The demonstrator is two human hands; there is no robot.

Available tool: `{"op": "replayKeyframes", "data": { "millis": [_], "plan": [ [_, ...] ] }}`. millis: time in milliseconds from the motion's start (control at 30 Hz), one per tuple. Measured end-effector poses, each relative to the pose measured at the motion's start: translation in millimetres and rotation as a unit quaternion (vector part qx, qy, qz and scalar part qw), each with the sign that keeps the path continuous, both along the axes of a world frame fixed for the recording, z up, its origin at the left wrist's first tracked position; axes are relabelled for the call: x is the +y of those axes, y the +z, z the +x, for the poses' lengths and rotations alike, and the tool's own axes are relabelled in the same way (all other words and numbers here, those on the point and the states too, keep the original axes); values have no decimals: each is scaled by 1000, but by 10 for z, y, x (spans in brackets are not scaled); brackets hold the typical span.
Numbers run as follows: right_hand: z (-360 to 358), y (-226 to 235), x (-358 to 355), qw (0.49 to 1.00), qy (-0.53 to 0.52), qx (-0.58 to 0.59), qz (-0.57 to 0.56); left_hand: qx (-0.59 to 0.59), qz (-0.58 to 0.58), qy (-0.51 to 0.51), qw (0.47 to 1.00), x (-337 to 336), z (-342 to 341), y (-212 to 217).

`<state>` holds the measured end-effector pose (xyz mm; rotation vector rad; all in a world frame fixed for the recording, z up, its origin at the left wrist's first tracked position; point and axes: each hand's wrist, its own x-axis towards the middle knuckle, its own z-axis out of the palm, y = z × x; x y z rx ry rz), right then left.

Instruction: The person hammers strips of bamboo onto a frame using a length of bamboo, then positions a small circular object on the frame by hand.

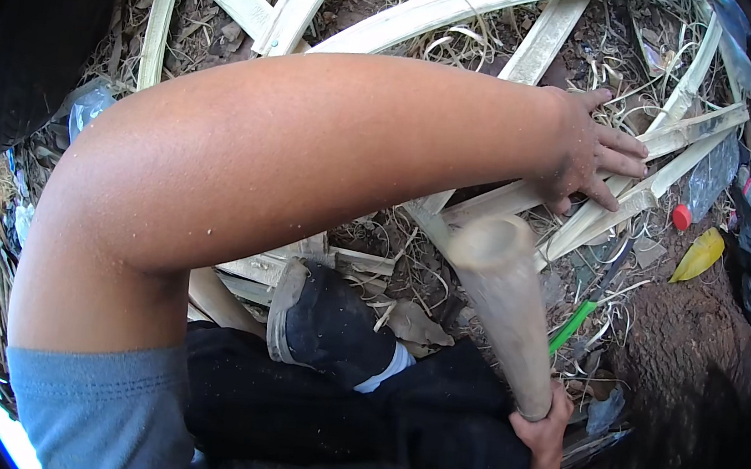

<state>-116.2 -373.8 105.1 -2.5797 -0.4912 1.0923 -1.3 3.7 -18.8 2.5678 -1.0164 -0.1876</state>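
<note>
Pressing our left hand (590, 156) flat w/ fingers spread on bamboo strips (646, 185), we clamped right hand (542, 431) round the bamboo tube (505, 303), its long axis pointing toward them.

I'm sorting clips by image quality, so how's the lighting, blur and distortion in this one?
Head view: soft, even daylight without hard shadows; the bamboo strips bow near the rim from fisheye distortion, corners are black, the left forearm looms large up close, and the wooden club looks slightly soft.
</note>
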Motion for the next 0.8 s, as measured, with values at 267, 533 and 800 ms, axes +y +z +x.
{"op": "replayKeyframes", "data": {
  "millis": [267, 533, 800],
  "plan": [
    [5, -62, -176, 998, -7, -53, 36, -20, 38, 6, 999, -2, 12, 10],
    [-42, -2, 41, 1000, 6, -15, -4, -34, 58, -2, 998, -13, 14, -1],
    [-60, 61, 32, 1000, -19, -5, 9, -52, 57, 0, 997, 2, -31, -10]
  ]
}}
